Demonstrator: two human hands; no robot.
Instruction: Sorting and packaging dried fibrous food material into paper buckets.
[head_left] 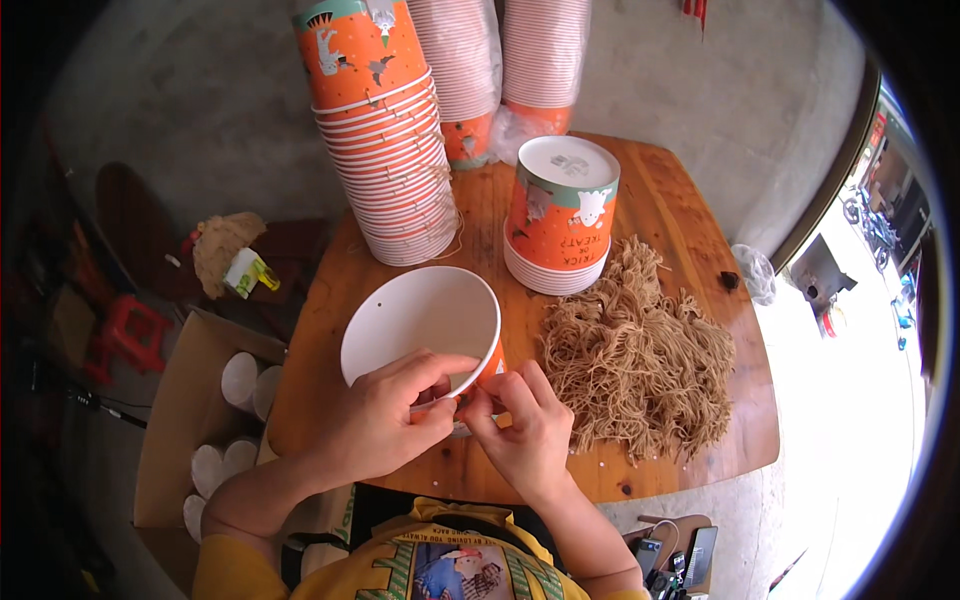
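Note:
A paper bucket point(420, 310), white inside and orange outside, stands tilted toward me at the table's near edge. A small dark hole shows in its far left wall. My left hand point(395, 410) grips the near rim, fingers inside the bucket and thumb outside. Close beside it, my right hand point(525, 425) is closed in a pinch against the outside of the rim; what lies between its fingertips is hidden. To the right lies a heap of tan cords point(640, 360). Behind the bucket stands a short upside-down stack of orange buckets point(560, 215) with a green band.
A tall leaning stack of buckets point(385, 140) with cords hanging from its rims stands at the back left. Behind are plastic-wrapped bucket stacks point(545, 60). A cardboard box point(165, 440) with white cups or rolls sits left of the wooden table point(310, 400); a red stool point(135, 330) lies beyond.

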